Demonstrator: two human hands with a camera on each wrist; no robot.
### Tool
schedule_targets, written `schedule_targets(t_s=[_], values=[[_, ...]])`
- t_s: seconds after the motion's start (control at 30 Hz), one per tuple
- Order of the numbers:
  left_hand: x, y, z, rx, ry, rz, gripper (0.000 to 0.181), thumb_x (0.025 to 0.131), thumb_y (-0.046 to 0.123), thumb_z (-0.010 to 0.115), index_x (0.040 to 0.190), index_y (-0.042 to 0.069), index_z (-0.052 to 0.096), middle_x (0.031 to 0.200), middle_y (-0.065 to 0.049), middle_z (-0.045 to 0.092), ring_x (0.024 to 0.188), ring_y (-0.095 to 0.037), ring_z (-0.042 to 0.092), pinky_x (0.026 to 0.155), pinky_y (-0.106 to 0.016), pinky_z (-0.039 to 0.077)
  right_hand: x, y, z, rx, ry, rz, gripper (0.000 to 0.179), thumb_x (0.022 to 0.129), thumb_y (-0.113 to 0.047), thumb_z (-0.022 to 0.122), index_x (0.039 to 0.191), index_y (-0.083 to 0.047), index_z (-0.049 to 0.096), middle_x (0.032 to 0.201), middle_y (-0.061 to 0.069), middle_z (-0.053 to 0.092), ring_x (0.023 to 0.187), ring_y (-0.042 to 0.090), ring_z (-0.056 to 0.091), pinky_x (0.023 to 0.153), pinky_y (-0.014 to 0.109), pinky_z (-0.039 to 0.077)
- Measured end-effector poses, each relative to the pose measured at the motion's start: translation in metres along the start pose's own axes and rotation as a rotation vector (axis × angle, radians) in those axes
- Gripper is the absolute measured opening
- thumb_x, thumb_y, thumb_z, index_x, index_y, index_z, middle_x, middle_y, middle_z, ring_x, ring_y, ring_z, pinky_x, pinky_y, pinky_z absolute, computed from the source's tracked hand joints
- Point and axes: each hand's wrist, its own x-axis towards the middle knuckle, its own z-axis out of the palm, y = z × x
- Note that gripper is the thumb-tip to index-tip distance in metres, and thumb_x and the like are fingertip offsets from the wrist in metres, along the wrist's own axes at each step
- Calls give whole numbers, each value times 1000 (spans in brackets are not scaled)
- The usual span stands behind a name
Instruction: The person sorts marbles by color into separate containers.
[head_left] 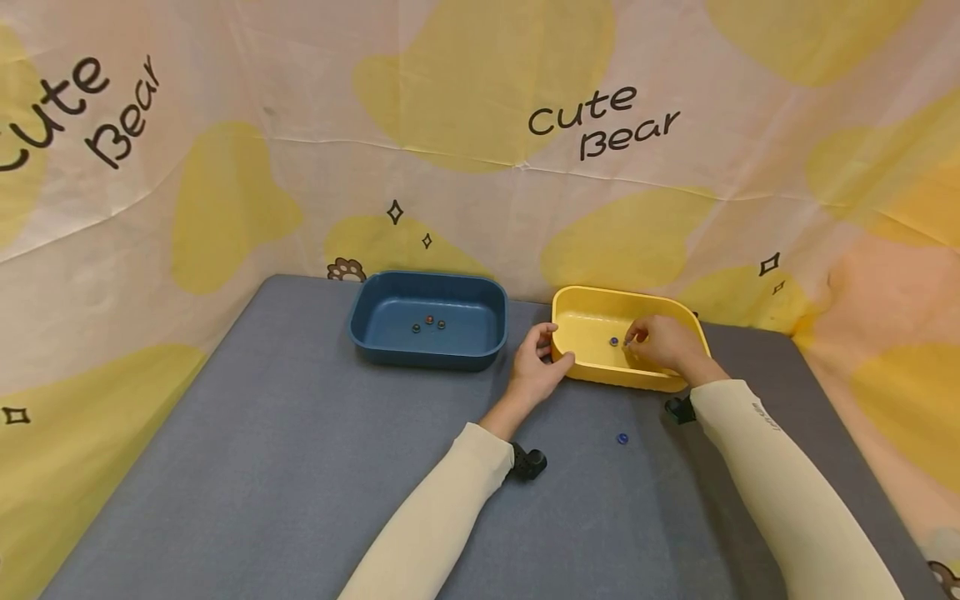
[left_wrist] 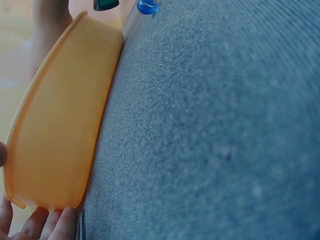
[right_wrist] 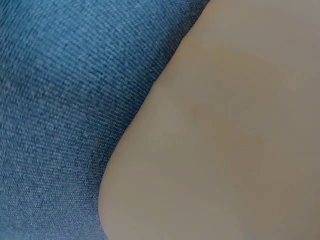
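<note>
My left hand [head_left: 534, 371] grips the left end of a yellow plastic bin [head_left: 576, 337], thumb at the near corner and fingers around the end wall. In the left wrist view, those fingers [left_wrist: 62, 225] lie against the wall near the table. My right hand [head_left: 663, 342] reaches down inside the same bin, thumb and fingertips pinching a small blue bead [head_left: 627, 341]. Close beside it, another blue bead [head_left: 613, 342] lies on the bin's floor. A third, glassy blue bead [head_left: 622, 438] sits on the table in front of the bin. The right wrist view shows mostly the bin wall [right_wrist: 215, 140].
A dark blue bin [head_left: 427, 358] stands left of the yellow one, with a few small brownish beads [head_left: 430, 320] on its floor. Both rest on a grey cloth-covered table [head_left: 300, 467]. A printed fabric curtain [head_left: 465, 183] rises behind and at both sides.
</note>
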Motion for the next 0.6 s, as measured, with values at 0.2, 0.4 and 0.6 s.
schedule_targets(t_s=[0.2,0.4,0.6], values=[[-1,1,0,1,0,2,51,84,20,69,130,10,51,123,-13,57,112,-27,60,92,-34,53,1,1,1,10,3,13,14,83,-18,66,91,-9,72,94,12,69,88,27,61,80,45,49],[-1,-1,0,9,7,-3,51,83,20,70,130,11,51,122,-12,57,112,-26,61,90,-32,53,0,3,2,8,-1,10,13,82,-18,67,90,-9,72,92,11,69,85,26,61,79,45,49],[-1,-1,1,11,11,-1,50,83,20,70,129,11,52,122,-11,57,111,-27,61,93,-36,52,-1,3,3,3,-9,8,15,82,-18,65,92,-9,72,93,12,68,85,26,61,77,44,49]])
